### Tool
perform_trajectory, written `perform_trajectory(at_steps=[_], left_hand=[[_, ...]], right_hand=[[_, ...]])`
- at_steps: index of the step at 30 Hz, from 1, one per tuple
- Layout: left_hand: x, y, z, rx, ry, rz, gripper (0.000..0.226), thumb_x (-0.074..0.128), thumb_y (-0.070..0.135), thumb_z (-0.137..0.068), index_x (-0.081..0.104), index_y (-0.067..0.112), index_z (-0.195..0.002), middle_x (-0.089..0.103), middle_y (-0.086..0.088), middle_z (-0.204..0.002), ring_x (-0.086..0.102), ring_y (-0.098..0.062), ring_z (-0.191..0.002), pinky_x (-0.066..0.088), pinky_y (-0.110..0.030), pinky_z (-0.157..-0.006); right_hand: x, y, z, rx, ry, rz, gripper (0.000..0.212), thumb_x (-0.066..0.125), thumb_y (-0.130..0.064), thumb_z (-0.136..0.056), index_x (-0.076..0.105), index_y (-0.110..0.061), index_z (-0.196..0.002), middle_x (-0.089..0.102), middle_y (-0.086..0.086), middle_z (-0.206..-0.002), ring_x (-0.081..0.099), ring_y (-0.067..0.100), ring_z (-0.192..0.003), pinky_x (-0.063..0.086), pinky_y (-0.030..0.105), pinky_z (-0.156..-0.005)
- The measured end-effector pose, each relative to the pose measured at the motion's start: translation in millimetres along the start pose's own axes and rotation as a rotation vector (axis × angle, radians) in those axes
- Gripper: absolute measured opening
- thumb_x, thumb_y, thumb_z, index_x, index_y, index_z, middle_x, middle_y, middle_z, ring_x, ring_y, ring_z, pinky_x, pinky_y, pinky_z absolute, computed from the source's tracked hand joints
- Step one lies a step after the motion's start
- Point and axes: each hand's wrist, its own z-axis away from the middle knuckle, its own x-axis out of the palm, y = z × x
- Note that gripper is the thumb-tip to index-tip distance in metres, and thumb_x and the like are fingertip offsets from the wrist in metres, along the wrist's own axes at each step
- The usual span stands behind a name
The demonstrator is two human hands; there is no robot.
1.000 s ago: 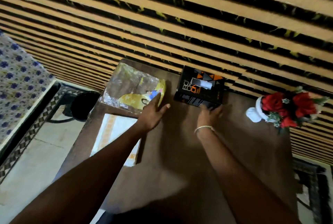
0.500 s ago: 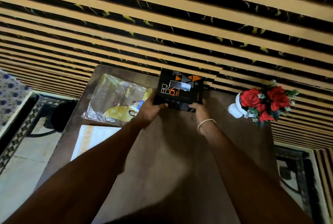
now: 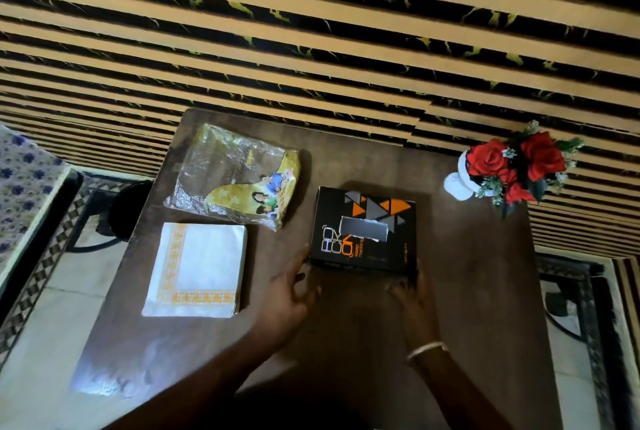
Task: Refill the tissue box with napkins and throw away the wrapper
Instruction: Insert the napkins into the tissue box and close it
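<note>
A black tissue box [image 3: 363, 229] with orange triangles lies flat on the brown table [image 3: 478, 294], slot facing up. My left hand [image 3: 289, 294] is at the box's near left corner, fingers spread, one fingertip touching it. At the near right corner my right hand [image 3: 410, 291] presses against the box, thumb along its side. A stack of white napkins [image 3: 197, 270] with an orange border lies to the left. Behind the stack sits the empty clear and yellow wrapper [image 3: 235, 180].
A white vase of red flowers [image 3: 505, 170] stands at the table's far right corner. The striped wall [image 3: 311, 31] runs right behind the table. A dark round object [image 3: 126, 204] sits on the floor to the left, beside a blue-flowered cloth [image 3: 20, 184].
The tissue box has come from the table's back edge toward me and now rests mid-table. My left hand went from the wrapper to the box, then loosened its hold.
</note>
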Motion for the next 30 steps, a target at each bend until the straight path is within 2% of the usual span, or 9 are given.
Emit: perform_trajectory(at_steps=[2,5,10,13,15,20,22,25,30], left_hand=[[2.8,-12.4,9.4,-0.001,0.003,-0.051,0.068,0.065,0.013,-0.090,0.037,0.036,-0.147,0.051,0.019,-0.137,0.054,-0.001,-0.120,0.051,-0.016,-0.088],[2.1,-24.4,15.7,0.021,-0.017,-0.097,0.063,0.064,0.008,-0.088,0.044,0.033,-0.142,0.061,0.012,-0.132,0.061,0.000,-0.112,0.056,-0.021,-0.090],[-9.1,-25.8,10.7,0.064,-0.016,-0.119,0.057,0.064,0.001,-0.087,0.053,0.026,-0.136,0.065,0.013,-0.122,0.064,-0.001,-0.106,0.055,-0.022,-0.093],[-18.1,-24.6,4.9,0.089,0.041,-0.147,0.055,0.069,0.007,-0.086,0.053,0.022,-0.137,0.060,0.014,-0.127,0.062,-0.002,-0.109,0.047,-0.005,-0.086],[-23.4,-27.0,2.2,0.097,0.064,-0.180,0.060,0.072,0.011,-0.084,0.051,0.018,-0.140,0.057,0.013,-0.129,0.059,-0.002,-0.110,0.043,-0.006,-0.087],[-26.2,-20.4,1.5,0.170,-0.012,-0.259,0.069,0.074,0.011,-0.083,0.045,0.019,-0.145,0.050,0.014,-0.131,0.048,0.001,-0.115,0.039,-0.012,-0.096],[-25.2,-13.8,2.1,0.230,-0.039,-0.278,0.066,0.073,0.009,-0.083,0.047,0.017,-0.143,0.054,0.011,-0.131,0.052,0.002,-0.115,0.037,-0.009,-0.094],[-25.3,-10.9,-0.4,0.286,-0.046,-0.296,0.059,0.072,0.009,-0.083,0.053,0.014,-0.139,0.063,-0.004,-0.132,0.059,-0.012,-0.115,0.042,-0.013,-0.087],[-25.2,-10.3,-6.9,0.277,-0.046,-0.305,0.055,0.071,0.008,-0.083,0.056,0.016,-0.136,0.067,-0.004,-0.128,0.065,-0.019,-0.112,0.048,-0.021,-0.086]], right_hand=[[-4.7,18.5,15.0,0.010,0.026,0.035,0.075,0.071,-0.016,-0.079,0.039,-0.030,-0.145,0.052,-0.009,-0.141,0.052,0.008,-0.125,0.040,0.043,-0.111],[-3.0,30.6,26.5,0.059,0.032,0.025,0.091,0.072,-0.041,-0.063,0.035,-0.032,-0.146,0.045,-0.003,-0.150,0.045,0.019,-0.135,0.036,0.053,-0.113],[1.2,35.2,30.7,0.032,0.043,0.066,0.083,0.077,-0.030,-0.072,0.035,-0.034,-0.144,0.043,-0.003,-0.149,0.044,0.019,-0.135,0.035,0.054,-0.114],[7.7,17.3,33.7,-0.026,0.112,0.206,0.108,0.081,-0.024,-0.074,0.009,-0.028,-0.154,0.015,0.002,-0.162,0.018,0.020,-0.148,0.020,0.047,-0.122],[16.0,-0.6,30.1,-0.205,0.105,0.332,0.117,0.080,-0.032,-0.071,0.000,-0.020,-0.156,0.000,-0.002,-0.164,0.003,0.014,-0.151,0.013,0.042,-0.123],[51.0,-39.4,8.3,-0.516,-0.191,0.820,0.131,0.073,-0.066,-0.066,-0.011,-0.020,-0.155,-0.018,-0.003,-0.163,-0.020,0.014,-0.149,-0.010,0.042,-0.121],[64.1,-46.6,-4.5,-0.596,-0.323,1.041,0.143,0.074,-0.074,-0.056,-0.015,-0.020,-0.154,-0.023,-0.001,-0.162,-0.024,0.017,-0.148,-0.011,0.048,-0.122],[76.4,-54.7,-24.8,-0.631,-0.474,1.283,0.155,0.076,-0.076,-0.044,-0.020,-0.020,-0.152,-0.028,0.000,-0.160,-0.029,0.020,-0.147,-0.007,0.053,-0.122],[85.5,-63.1,-43.5,-0.544,-0.589,1.508,0.161,0.081,-0.072,-0.039,-0.021,-0.019,-0.151,-0.022,0.006,-0.162,-0.026,0.026,-0.148,-0.010,0.053,-0.121]])
